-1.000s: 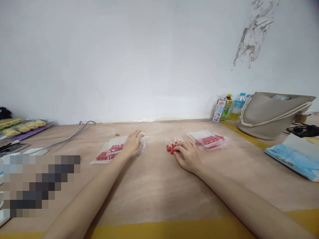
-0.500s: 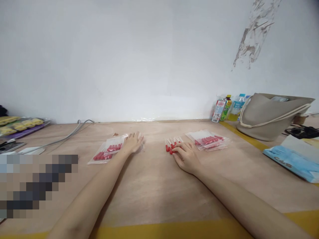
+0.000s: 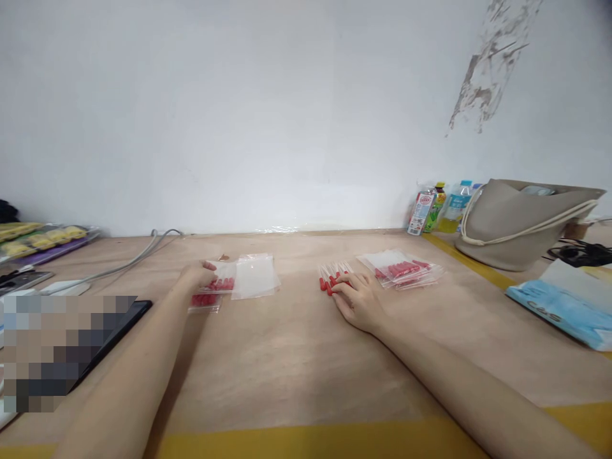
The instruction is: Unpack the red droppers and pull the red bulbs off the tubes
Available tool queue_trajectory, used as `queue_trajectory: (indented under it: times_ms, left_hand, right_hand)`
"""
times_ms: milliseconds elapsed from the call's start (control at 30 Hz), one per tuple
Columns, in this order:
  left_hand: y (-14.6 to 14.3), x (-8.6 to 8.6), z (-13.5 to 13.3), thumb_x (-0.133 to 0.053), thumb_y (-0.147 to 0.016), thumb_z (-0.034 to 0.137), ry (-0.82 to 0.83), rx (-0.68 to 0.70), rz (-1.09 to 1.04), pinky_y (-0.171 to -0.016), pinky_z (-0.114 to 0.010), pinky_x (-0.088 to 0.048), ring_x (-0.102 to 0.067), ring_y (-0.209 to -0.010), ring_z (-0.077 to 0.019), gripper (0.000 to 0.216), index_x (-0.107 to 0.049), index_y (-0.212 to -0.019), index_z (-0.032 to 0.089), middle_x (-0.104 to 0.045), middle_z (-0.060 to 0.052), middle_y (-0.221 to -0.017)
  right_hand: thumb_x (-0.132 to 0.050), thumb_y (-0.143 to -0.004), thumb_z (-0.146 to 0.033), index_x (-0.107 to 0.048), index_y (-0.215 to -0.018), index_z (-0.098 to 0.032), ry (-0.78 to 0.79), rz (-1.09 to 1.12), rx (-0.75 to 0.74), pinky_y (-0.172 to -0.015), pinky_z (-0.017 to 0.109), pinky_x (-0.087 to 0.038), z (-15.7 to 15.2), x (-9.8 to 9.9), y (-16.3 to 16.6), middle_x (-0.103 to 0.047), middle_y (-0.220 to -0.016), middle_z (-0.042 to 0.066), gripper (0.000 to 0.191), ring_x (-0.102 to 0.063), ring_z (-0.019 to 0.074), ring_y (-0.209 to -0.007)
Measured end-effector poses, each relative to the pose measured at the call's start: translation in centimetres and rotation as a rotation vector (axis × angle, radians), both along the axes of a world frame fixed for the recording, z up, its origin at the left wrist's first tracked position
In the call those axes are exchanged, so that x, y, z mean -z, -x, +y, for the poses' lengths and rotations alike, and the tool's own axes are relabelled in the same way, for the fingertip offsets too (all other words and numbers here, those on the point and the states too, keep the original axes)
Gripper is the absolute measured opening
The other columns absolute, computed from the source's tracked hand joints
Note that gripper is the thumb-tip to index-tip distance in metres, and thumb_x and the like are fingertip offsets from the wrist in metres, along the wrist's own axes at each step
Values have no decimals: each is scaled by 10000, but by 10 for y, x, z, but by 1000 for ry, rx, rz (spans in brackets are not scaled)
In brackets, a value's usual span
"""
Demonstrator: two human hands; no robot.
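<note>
On the wooden table (image 3: 296, 357), my left hand (image 3: 197, 276) rests on a small stack of clear bags filled with red-tipped sticks (image 3: 213, 293), its fingers curled over the bags' left end. Beside it to the right lies a pile of empty clear bags (image 3: 255, 275). My right hand (image 3: 359, 299) lies flat, fingers spread over a loose bunch of red-tipped sticks (image 3: 329, 278). Further right sits another stack of filled bags (image 3: 401, 268).
A grey cable (image 3: 124, 262) runs along the back left. A dark phone (image 3: 115, 331) and a tray of yellow items (image 3: 38, 241) lie at the left. Bottles (image 3: 437, 207), a beige bag (image 3: 521, 220) and a blue packet (image 3: 559, 306) stand at the right. Yellow tape marks the front edge.
My left hand has slid left off the empty bags onto the filled bags. The empty bags now show uncovered. My right hand has stayed on the loose sticks.
</note>
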State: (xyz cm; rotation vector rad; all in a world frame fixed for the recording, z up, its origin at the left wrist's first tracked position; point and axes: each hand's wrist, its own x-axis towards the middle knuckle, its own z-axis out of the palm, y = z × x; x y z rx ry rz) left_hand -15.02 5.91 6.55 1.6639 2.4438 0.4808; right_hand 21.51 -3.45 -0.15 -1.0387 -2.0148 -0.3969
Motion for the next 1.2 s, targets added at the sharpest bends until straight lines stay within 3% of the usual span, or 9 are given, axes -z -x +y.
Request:
queue_trajectory:
  times_ms: [167,300,433,567,667,800,900,1033,1200]
  left_hand:
    - [-1,-30,-18,-551,-579,52,-242,-17,73,-754,-343,-448,-578,-913,-288,364,-618,-929,128,-646,-99,-868]
    - [-38,-41,-30,-426,-738,120,-494,59,72,-891,-356,-388,-539,-1004,-225,332,-570,-1028,191,-633,-52,-918]
    - [-98,-13,-33,-537,-705,183,-466,261,-581,-700,-321,-485,-616,-717,-187,332,-564,-1032,134,-629,-44,-753]
    - [-149,34,-36,-574,-692,167,-364,322,-708,-565,-256,-497,-608,-570,-134,282,-584,-965,99,-632,-44,-701]
    - [-165,58,-41,-558,-712,153,-329,356,-719,-593,-267,-508,-622,-613,-141,244,-582,-949,99,-630,-49,-718]
    - [-160,65,-55,-600,-691,183,-391,422,-628,-869,-368,-440,-555,-990,-227,231,-609,-917,133,-570,-103,-1004]
    - [-150,63,-70,-614,-704,252,-507,648,-448,-1012,-368,-300,-333,-1228,-245,259,-606,-953,182,-405,-96,-1246]
    - [-142,62,-83,-555,-766,314,-424,1003,-274,-896,-344,-409,-493,-1050,-207,236,-587,-973,204,-527,-75,-1098]
    - [-143,64,-82,-566,-762,304,-443,1032,-226,-811,-322,-455,-560,-906,-183,224,-605,-962,212,-604,-51,-993]
  right_hand:
    - [-492,-785,-165,-608,-810,-205,4,-7,-19,-787,330,-318,2,3,-1,-586,-874,46,125,-523,168,-849]
    - [-487,-788,-160,-598,-812,-203,-4,-12,-42,-791,333,-323,4,4,0,-589,-879,47,121,-522,170,-864]
    - [-484,-789,-159,-592,-811,-203,4,-12,-65,-777,331,-328,2,3,0,-594,-852,43,119,-522,168,-848]
    - [-503,-780,-180,-586,-827,-196,69,-10,-99,-772,334,-330,-2,1,4,-602,-828,44,97,-518,173,-831]
    - [-548,-763,-221,-587,-871,-198,118,-30,-132,-774,339,-325,-4,1,8,-616,-833,40,117,-513,178,-830]
    - [-582,-750,-254,-605,-890,-215,137,-56,-140,-770,342,-315,-4,3,13,-626,-800,26,147,-508,179,-813]
    - [-576,-761,-248,-622,-867,-222,121,-78,-107,-756,331,-314,-1,5,16,-621,-791,26,118,-504,172,-805]
    - [-544,-784,-209,-640,-779,-228,87,-128,-65,-748,324,-303,4,6,19,-604,-726,11,98,-499,148,-756]
    - [-542,-787,-192,-635,-756,-230,58,-109,-65,-754,323,-286,9,7,21,-611,-719,-6,106,-501,136,-750]
